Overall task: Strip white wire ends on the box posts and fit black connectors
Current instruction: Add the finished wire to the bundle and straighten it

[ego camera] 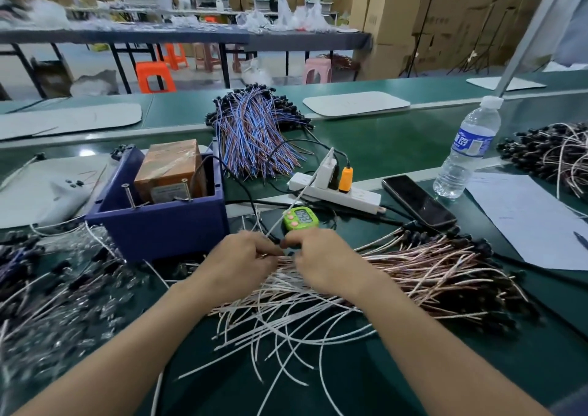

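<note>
Pinching white wires [281, 318] on the table [397, 148] beside the blue box [159, 228].
Holding wire ends in curled left hand [241, 258] and right hand [319, 256]; cannot read water bottle [467, 148] label, timer [300, 218] digits.

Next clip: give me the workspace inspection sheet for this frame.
Surface: green bench, mostly covered.
Job's things: white wires heaped in front; pinkish wires with black connectors to the right; blue box with two posts behind and to the left.
Clutter: bottle, phone, timer, paper, blue wire bundle.
Hands: left hand and right hand meet over the heap, both pinching white wires.
Cables: black cable leaves the box; plugs sit in the power strip.
Surroundings: cardboard boxes, stools, far tables.
</note>
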The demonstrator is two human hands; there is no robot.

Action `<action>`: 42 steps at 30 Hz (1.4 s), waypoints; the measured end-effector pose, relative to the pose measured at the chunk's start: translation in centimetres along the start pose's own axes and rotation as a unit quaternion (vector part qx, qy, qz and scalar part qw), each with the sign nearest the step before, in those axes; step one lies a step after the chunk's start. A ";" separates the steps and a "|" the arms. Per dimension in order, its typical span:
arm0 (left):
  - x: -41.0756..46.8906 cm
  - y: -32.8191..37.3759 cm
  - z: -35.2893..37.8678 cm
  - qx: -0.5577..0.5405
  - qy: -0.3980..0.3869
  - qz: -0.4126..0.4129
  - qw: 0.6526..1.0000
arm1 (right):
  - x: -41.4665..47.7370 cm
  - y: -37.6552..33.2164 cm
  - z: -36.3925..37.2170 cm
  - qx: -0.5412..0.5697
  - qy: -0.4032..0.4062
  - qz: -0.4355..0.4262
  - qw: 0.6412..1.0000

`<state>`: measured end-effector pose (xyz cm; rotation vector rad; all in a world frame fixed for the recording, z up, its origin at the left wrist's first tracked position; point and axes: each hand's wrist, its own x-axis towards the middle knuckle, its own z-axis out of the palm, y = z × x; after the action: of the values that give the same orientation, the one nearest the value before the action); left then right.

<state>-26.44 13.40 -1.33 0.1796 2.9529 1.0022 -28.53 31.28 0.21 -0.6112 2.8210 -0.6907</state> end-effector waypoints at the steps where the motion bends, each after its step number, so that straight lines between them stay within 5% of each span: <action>1: -0.3 -0.3 -0.2 -0.013 0.001 -0.001 1.000 | 0.2 -0.3 0.9 -0.001 0.001 -0.002 1.000; 8: -2.7 -3.2 -2.9 0.179 0.111 0.030 0.977 | -0.6 0.5 3.9 -0.024 0.162 0.013 0.986; 18: -4.4 -3.6 -3.1 0.300 0.141 -0.013 0.943 | 0.1 -0.1 4.2 -0.034 0.220 0.097 0.970; 26: -6.3 -3.7 -5.4 0.031 0.119 -0.120 0.985 | -0.3 -0.3 3.0 0.046 0.143 0.071 0.986; 32: -7.4 -5.0 -8.4 -0.102 0.104 -0.107 0.983 | -0.7 -5.7 2.1 0.147 0.227 -0.017 0.963; 38: -11.7 -10.1 -14.6 -0.321 0.045 -0.095 0.941 | 0.1 -13.8 2.4 0.171 0.148 -0.103 0.969; 42: -14.2 -13.7 -15.6 -0.429 0.226 -0.160 0.860 | 1.2 -19.1 4.7 0.164 0.042 -0.147 0.975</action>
<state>-14.60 -8.45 2.42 -0.6098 2.3558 2.3774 -21.75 13.44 5.04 -0.9624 2.6242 -1.2300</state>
